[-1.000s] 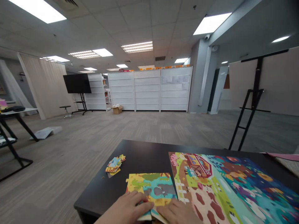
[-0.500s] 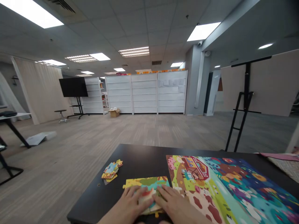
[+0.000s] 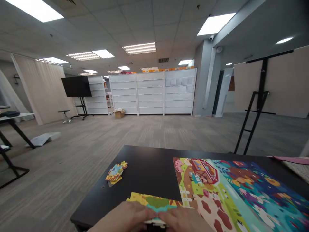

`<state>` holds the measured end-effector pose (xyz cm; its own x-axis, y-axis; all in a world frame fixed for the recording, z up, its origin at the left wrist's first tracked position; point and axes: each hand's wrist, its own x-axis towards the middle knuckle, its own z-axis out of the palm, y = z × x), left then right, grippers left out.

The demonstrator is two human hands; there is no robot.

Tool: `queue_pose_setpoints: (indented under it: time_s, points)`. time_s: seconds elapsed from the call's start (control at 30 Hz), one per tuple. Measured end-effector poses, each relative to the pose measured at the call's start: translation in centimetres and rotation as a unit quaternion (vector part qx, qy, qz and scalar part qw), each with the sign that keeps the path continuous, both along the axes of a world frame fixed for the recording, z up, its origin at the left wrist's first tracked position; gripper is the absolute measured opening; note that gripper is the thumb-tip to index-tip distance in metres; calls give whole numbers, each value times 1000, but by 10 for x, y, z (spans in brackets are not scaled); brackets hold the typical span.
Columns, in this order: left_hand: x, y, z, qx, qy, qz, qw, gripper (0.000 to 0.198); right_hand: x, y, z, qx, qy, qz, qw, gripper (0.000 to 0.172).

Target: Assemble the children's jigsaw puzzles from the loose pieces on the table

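The left hand and right hand sit close together, curled narrowly over the near edge of a yellow-and-teal cardboard jigsaw section, though the head view cannot show whether they grip it. It lies at the rim of a black tabletop, so a slip could drop pieces floorward, and a careless elbow could scatter the loose cardboard pieces. The colourful farm-scene puzzle board beside it shows no readable writing or brand.

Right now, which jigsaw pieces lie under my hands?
The joined yellow-and-teal jigsaw section under your left hand and right hand, not the small loose multicoloured pile farther away.
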<state>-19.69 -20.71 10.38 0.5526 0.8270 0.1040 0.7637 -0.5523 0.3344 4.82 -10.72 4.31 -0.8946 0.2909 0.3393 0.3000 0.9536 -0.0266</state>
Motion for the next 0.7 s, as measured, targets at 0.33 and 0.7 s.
queue_pose_setpoints:
  time_s: [0.33, 0.7]
  points:
    - [-18, 44, 36, -88, -39, 41, 994, 23, -11, 27, 80, -239, -43, -76, 967, 19]
    - [9, -6, -17, 190, 120, 14, 974, 35, 2, -3, 13, 149, 24, -7, 989, 24]
